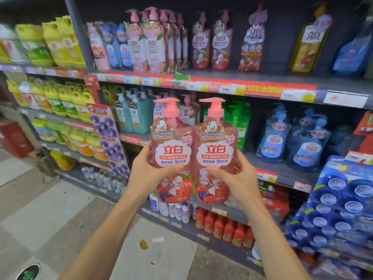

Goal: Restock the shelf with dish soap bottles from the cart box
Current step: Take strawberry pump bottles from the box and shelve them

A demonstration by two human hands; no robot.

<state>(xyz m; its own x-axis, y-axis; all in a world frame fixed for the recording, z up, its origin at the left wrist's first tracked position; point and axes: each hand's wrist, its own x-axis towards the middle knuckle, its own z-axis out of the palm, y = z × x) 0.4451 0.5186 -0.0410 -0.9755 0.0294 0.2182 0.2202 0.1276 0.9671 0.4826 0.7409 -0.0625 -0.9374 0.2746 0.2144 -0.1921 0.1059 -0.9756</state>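
Two pink dish soap bottles, the left bottle (171,142) and the right bottle (216,144), stand upright side by side and touching, pump heads up, long axes vertical, carried in front of the middle shelf (282,168). The left hand (149,170) grips the left one at its waist; the right hand (232,176) grips the other likewise. Matching strawberry bottles (210,43) sit up and beyond on the top shelf, probably where these belong, though blur makes this uncertain.

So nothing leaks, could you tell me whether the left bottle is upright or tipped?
Upright: the left bottle, gripped by the left hand, has its pink pump on top and its label reads level.
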